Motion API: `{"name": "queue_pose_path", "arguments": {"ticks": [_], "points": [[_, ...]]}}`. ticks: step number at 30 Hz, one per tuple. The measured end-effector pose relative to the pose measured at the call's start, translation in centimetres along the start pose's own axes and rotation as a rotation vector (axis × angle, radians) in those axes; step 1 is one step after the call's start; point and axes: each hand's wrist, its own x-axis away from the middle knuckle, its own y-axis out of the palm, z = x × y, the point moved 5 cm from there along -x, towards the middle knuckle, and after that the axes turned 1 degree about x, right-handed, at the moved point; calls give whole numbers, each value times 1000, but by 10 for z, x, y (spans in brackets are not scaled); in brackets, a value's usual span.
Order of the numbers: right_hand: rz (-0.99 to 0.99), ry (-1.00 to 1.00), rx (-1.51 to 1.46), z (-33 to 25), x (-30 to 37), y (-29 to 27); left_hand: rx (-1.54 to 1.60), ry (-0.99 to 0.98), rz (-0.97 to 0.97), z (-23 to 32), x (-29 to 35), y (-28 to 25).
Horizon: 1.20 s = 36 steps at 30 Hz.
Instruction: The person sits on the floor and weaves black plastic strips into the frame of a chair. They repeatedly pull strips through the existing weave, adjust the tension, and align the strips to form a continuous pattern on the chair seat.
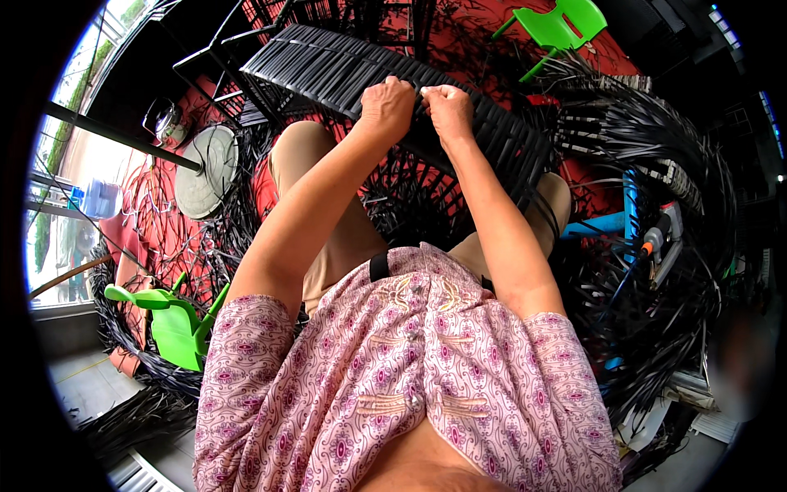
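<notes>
A long panel wound with flat black strips (328, 70) lies across my knees, running from upper left to lower right. My left hand (388, 105) is closed in a fist over the panel's middle. Close beside it, my right hand (448, 109) is pinched, thumb against the curled fingers, also over the panel. A small gap separates the two hands. Whatever they grip is hidden by the fingers. Below the panel's near edge, loose black strips (402, 201) hang and tangle between my legs.
Bundles of black strips (656, 131) are heaped on the right, near a power tool (660, 238) and blue bars (594, 225). Green plastic chairs (561, 25) stand at upper right and lower left. A round grey disc (206, 172) and a kettle (166, 123) lie left on the red floor.
</notes>
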Motion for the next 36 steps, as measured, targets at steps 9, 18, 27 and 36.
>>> {"name": "queue_pose_path", "arguments": {"ticks": [9, 18, 27, 36], "points": [[40, -32, 111, -2, 0, 6, 517, -147, -110, -54, -34, 47], [-88, 33, 506, -8, -8, 12, 1084, -333, -489, -69, -30, 42], [-56, -51, 559, -8, -7, 6, 1142, -260, -505, -68, -31, 39], [-154, -91, 548, -8, -13, 28, 780, 42, -578, -73, -42, 54]]}}
